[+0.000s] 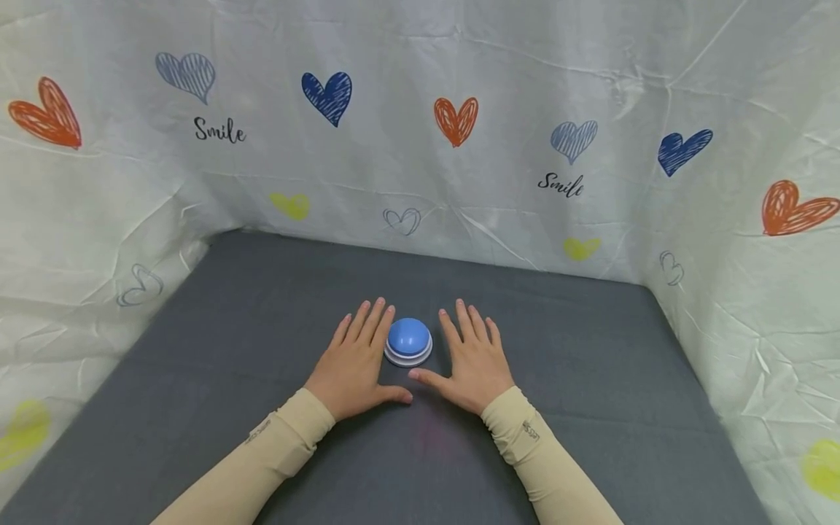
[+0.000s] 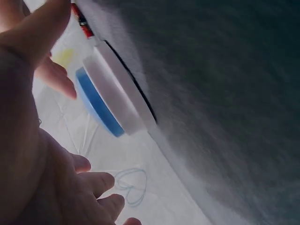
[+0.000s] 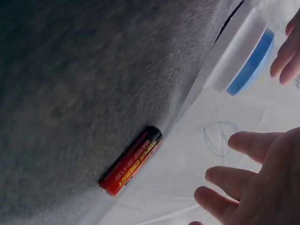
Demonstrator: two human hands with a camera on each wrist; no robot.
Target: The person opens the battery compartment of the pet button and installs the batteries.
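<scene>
Flanking a blue dome button [image 1: 408, 337] from either side: left hand [image 1: 351, 372] and right hand [image 1: 479, 372]. Clock readings as each view shows them. Button sits at 6 o'clock from the head view's centre, dome up on a round white base, on a dark grey table [image 1: 230, 364].

Left hand: fingers straight, pointing about 1 o'clock, thumb spread out to 3. Grips nothing. Button at its 2 o'clock, just beside the index finger, which overlaps the base's edge from above; whether they touch, cannot tell.

Right hand: fingers straight and fanned toward 11 to 12 o'clock, thumb apart from them, aimed near 9. Grips nothing either. Button between its 9 and 10 o'clock, with table showing in the gap. Thumb tips near each other, apart, at the button's 6 o'clock.

Right wrist view: red-and-black battery [image 3: 131, 160], yellow lettering, lying on the table at 9 o'clock from the fingers, apart from them. Button between the battery's 1 and 2 o'clock.

Both forearms in cream sleeves [image 1: 262, 456]. Pale backdrop [image 1: 394, 44] behind, creased; dark blue heart [image 1: 327, 98] at the button's 11 o'clock, orange heart [image 1: 456, 122] near its 12.
</scene>
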